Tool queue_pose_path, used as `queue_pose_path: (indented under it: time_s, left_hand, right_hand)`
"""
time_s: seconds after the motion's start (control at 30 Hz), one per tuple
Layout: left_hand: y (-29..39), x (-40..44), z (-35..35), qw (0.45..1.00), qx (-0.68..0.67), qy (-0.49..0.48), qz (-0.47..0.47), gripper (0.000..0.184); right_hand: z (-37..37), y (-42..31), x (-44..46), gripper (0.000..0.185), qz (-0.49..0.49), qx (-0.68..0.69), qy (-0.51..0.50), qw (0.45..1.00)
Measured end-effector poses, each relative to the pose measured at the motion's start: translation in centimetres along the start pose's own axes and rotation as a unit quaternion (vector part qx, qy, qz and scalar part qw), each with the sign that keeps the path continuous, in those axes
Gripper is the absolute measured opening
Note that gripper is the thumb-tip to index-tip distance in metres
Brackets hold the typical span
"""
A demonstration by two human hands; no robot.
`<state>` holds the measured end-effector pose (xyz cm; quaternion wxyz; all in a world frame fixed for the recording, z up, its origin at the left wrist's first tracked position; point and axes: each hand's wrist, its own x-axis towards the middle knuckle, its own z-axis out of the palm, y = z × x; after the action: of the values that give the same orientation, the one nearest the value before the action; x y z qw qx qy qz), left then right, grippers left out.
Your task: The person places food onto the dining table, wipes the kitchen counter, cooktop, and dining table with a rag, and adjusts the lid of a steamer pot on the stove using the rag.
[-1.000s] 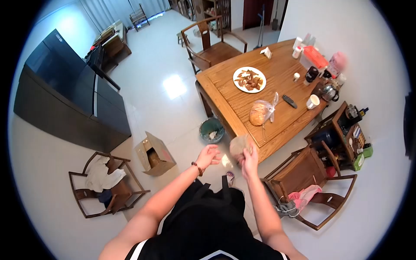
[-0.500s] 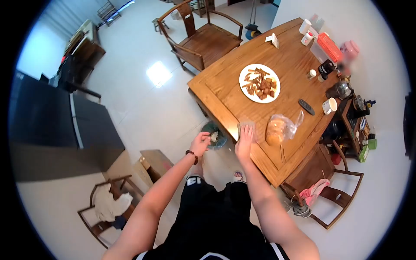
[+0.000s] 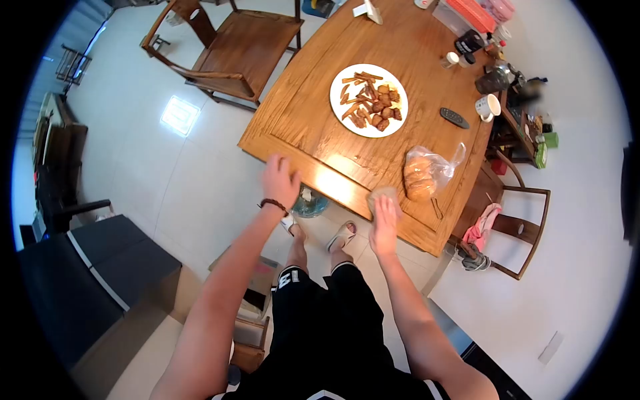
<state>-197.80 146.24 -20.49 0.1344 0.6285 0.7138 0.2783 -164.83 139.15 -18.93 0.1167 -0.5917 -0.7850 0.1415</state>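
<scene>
Near the front edge of the wooden table (image 3: 310,100), my right hand (image 3: 385,230) presses a small beige cloth (image 3: 375,198) against the tabletop. The fingers lie over the cloth and hide part of it. To its right sits a loaf of bread (image 3: 420,179) in a clear plastic bag. My left hand (image 3: 280,183), with a dark bead bracelet on its wrist, is at the table's front edge, fingers apart and nothing in them. Whether it touches the edge I cannot tell. A bin with a bluish bag (image 3: 309,208) stands on the floor below, beside it.
On the table are a white plate (image 3: 340,115) of brown food pieces, a black remote (image 3: 455,118), a white mug (image 3: 488,107) and several jars. One wooden chair (image 3: 250,43) is at the table's left, another (image 3: 517,225) at its right. Dark cabinets (image 3: 67,293) stand at lower left.
My left hand has risen from above the bin to the table edge. My right hand stays on the cloth near the front edge. The view has shifted, bringing the table edge closer.
</scene>
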Motion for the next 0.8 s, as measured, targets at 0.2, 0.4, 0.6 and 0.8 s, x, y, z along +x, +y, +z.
queue_pose_path:
  time_s: [0.2,0.4,0.6,0.8]
  left_hand:
    - [14.1,-2.1,4.5,0.975,-0.121,-0.100,0.155,0.042]
    - [21.8,-0.3,8.5,0.957,-0.162,-0.165,0.175,0.046]
    - [31.5,6.3,10.6,0.952,-0.150,-0.176,0.198,0.055]
    - [34.6,10.9,13.8,0.908,-0.088,-0.342,0.224,0.036]
  right_hand:
    - [-4.5,0.3,0.9,0.050,0.007,0.100,0.027,0.995]
    - [-12.9,10.3,6.5,0.029,0.292,0.245,0.274,0.883]
    - [-16.5,16.7,10.6,0.054,0.237,0.187,0.176,0.937]
    - [-16.2,15.8,13.1,0.020,0.246,0.226,0.114,0.936]
